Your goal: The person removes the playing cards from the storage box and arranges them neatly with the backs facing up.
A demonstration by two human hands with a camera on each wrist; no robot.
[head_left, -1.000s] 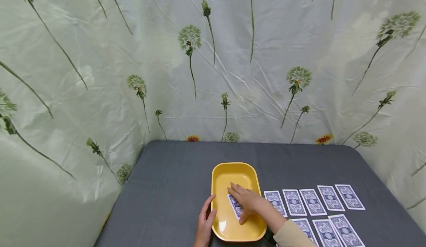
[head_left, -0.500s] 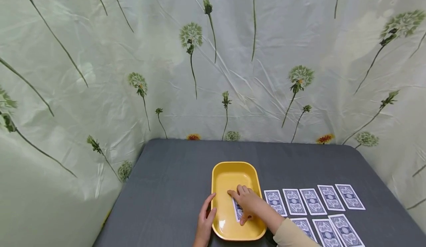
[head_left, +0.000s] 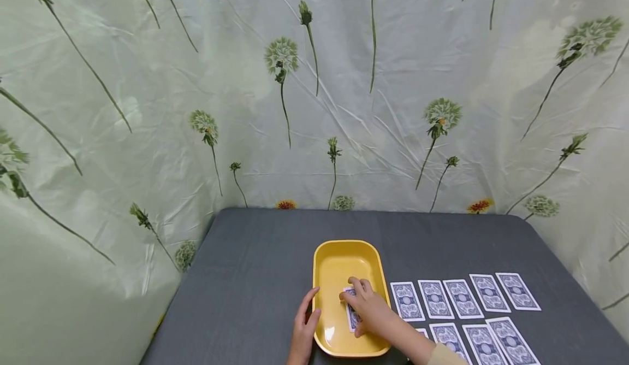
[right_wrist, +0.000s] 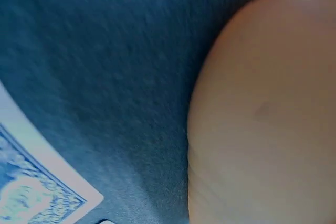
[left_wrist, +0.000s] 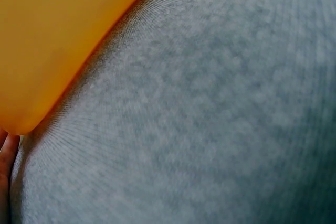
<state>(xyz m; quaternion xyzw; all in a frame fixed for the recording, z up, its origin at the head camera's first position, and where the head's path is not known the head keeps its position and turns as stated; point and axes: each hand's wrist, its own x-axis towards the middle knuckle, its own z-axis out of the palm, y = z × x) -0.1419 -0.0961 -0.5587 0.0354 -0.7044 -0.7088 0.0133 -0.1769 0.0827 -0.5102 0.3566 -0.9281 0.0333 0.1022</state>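
A yellow tray [head_left: 339, 261] stands on the dark table. Inside it lies a blue-backed playing card [head_left: 351, 318], face down and partly covered by my right hand [head_left: 371, 311]. That hand holds the card with curled fingers near its far end and the thumb near its close end. My left hand [head_left: 302, 329] is at the tray's left side, its fingers fairly straight and touching the rim. In the left wrist view, the tray's outer wall [left_wrist: 63, 40] fills the upper left, with a bit of my fingers [left_wrist: 8, 156] at its corner.
Right of the tray, face-down playing cards [head_left: 462, 298] lie in two rows on the dark table [head_left: 260, 277]. In the nearer row, two cards [head_left: 511, 340] touch or overlap. A flower-patterned curtain [head_left: 314, 108] hangs behind and beside the table.
My right hand has shifted slightly right and closer, its fingers curling more over the card. The card has slid a little right in the tray and straightened. My left hand has stayed put.
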